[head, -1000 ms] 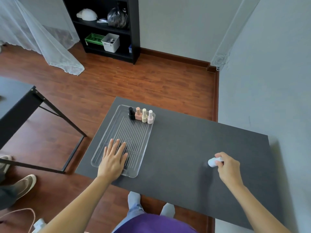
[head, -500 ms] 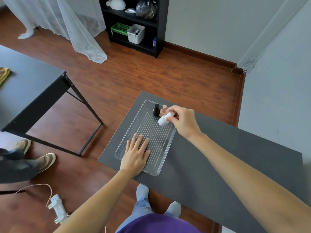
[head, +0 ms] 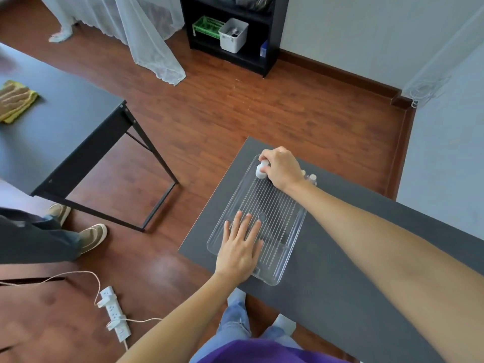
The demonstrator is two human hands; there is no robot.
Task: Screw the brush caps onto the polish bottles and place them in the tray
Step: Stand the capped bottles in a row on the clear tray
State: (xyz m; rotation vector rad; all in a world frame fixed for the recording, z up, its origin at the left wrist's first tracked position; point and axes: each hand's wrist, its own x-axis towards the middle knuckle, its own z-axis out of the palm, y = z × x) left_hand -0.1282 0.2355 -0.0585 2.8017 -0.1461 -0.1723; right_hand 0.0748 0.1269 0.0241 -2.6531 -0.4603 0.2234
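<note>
Right hand (head: pixel 281 166): fingers grasping white polish bottle (head: pixel 260 171), now lowered at the tray's far left corner, centre of frame; 0.5 s ago it hung above the bottle row. Left hand (head: pixel 239 247): flat, fingers released, unmoved on clear tray (head: pixel 284 265). 2 capped bottles (head: pixel 311 178) show behind the right wrist.

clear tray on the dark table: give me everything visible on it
The tray is a clear, glossy plastic rectangle with rounded corners, a low raised rim and a ribbed floor with a small round mark near the middle. It lies flat on the dark table, near the table's left edge. The left hand rests flat on its near end, fingers spread. At the far end the right hand holds a white bottle low over the far left corner; two pale caps show behind the wrist.
</note>
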